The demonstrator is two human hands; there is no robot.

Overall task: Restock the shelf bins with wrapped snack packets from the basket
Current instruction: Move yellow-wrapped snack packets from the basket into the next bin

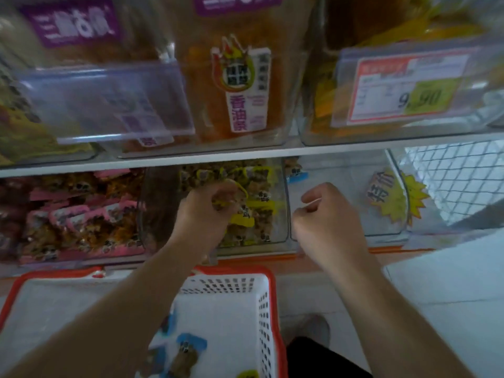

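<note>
Far left on the lower shelf, the pink-packet bin (pixel 73 214) is well stocked with pink-edged wrapped pieces. Beside it stands the yellow-packet bin (pixel 281 186), a clear container roughly full.

The left hand (pixel 203 211) is inside that bin, fingers curled round a small clutch of yellow-wrapped snack packets (pixel 226 201) — held at or just above the heap, not yet let go. Judgement: this is the deposit step for the yellow stock.

Right of it, the right hand (pixel 326 214) is at the front of the near-empty bin (pixel 343 170), fingers curled into a loose fist. Nothing is visible in it. That bin shows only a blue-wrapped piece (pixel 296 170) or so at its back left corner, and a yellow starburst tag (pixel 398 197) on its front.

Below, the white basket (pixel 263 309) with a red rim sits under the forearms; a few blue-wrapped packets (pixel 188 347) lie in its bottom, plus a yellow scrap at the lower edge.

Handling, as judged: the packets look light and small, with slick film wrappers and crimped ends — likely to slide out of a loose handful. Gather several in a cupped palm, or pinch a single one by its crimped end. Contents appear firm rather than fragile. The blue stock probably belongs in the near-empty bin.
</note>
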